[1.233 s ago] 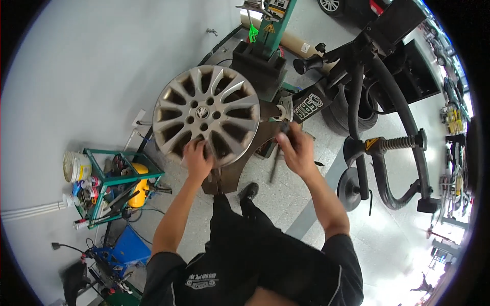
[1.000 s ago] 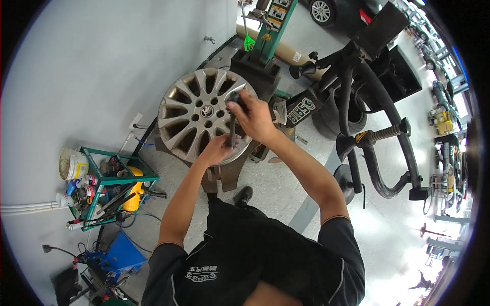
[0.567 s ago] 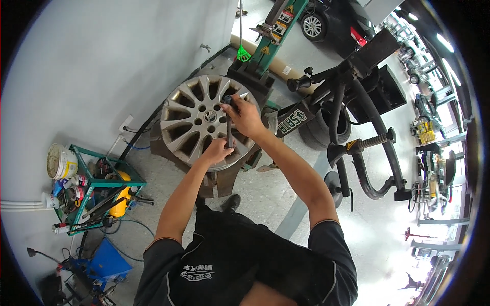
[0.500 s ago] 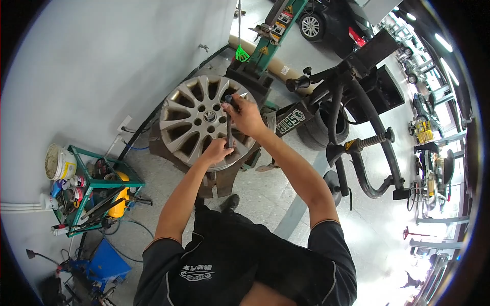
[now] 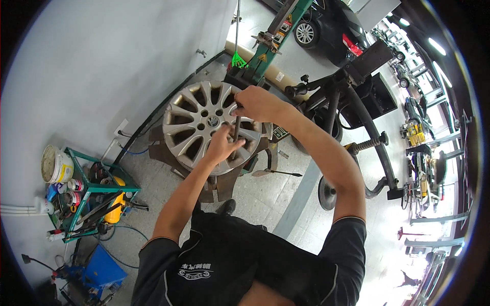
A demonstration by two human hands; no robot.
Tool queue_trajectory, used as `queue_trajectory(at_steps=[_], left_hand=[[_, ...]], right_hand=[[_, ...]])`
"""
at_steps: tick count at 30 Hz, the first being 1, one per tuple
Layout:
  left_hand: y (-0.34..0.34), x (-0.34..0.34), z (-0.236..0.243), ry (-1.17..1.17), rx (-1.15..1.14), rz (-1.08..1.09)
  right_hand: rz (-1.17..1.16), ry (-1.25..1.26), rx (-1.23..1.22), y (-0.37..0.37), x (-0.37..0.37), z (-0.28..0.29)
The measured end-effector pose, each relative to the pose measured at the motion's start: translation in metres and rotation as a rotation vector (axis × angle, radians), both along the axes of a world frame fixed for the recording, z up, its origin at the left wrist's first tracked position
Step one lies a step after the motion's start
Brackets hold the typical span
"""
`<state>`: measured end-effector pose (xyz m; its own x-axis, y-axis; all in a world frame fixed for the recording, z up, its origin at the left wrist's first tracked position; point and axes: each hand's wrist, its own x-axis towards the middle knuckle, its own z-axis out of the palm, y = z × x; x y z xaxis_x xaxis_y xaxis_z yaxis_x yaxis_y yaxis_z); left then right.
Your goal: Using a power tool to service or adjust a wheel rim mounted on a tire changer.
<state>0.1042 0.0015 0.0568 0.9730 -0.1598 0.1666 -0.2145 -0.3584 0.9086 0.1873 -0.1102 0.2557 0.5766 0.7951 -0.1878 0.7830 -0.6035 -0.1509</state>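
Near frame centre: our right hand (image 5: 255, 103), clamped on dark metal rod (image 5: 238, 125); left hand (image 5: 220, 145), grip unclear; slip could scratch silver spoked wheel (image 5: 213, 122).

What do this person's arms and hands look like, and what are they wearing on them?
The left hand and right hand are human, with no gloves visible. Both forearms are bare. The short sleeves are black with thin orange-toned edging, part of a black shirt with pale piping and a white emblem.
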Motion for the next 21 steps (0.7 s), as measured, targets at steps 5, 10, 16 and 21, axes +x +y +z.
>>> queue_trajectory(at_steps=[5,10,16,21], left_hand=[[0.012,0.011,0.031,-0.108,-0.069,0.131],[0.02,0.009,0.044,-0.147,-0.044,0.019],[0.013,0.011,0.033,-0.158,-0.02,0.061],[0.013,0.013,0.018,-0.31,-0.049,0.04]], right_hand=[[0.096,-0.095,-0.07,0.01,0.01,-0.002],[0.045,-0.104,-0.235,0.018,0.016,-0.003],[0.057,-0.101,-0.252,0.018,0.011,-0.002],[-0.126,-0.103,-0.311,0.034,0.001,-0.001]])
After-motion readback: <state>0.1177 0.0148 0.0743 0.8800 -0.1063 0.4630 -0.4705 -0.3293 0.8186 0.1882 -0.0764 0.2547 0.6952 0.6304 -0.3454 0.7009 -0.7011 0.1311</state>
